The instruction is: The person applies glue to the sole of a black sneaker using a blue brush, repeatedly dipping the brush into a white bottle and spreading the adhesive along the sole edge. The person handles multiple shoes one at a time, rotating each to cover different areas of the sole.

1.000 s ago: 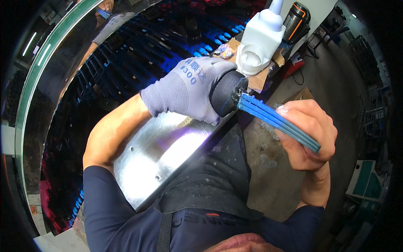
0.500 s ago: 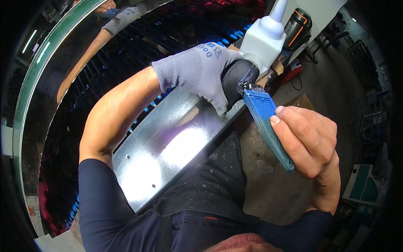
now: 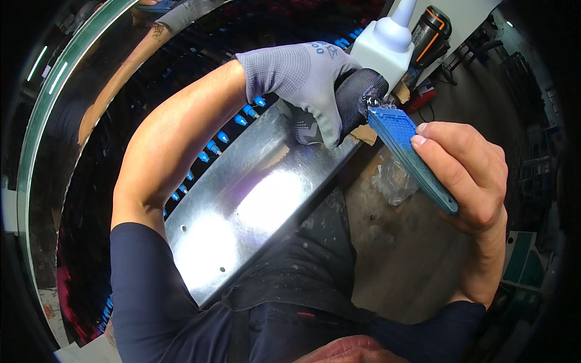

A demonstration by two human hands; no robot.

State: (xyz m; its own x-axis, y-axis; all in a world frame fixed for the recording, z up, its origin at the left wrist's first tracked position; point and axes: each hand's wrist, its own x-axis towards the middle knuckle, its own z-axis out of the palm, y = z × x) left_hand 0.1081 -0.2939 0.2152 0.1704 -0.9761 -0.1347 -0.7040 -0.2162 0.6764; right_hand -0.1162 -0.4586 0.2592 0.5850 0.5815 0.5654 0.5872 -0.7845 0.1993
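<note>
Metal sheet (image 3: pixel 254 199): shiny, laid across the lap, below both hands.
Left hand (image 3: pixel 302 78): gloved, fingers clenched on the sheet's upper edge.
Blue strip (image 3: pixel 408 154): flat, textured, its tip held against the gloved fingertips.
Right hand (image 3: pixel 469 175): bare, fingers clamped around the strip.
Step, judged: strip being brought to the edge.
Next move: steady alignment is called for.

Support: curved sheet-metal panel (image 3: pixel 254 199), shiny, glare patch at centre (small holes near its lower end).
Beneath it: dark rack with rows of blue caps (image 3: pixel 209 148).
Floor: bare concrete (image 3: pixel 405 260).
On floor: crumpled clear plastic (image 3: pixel 393 178).
</note>
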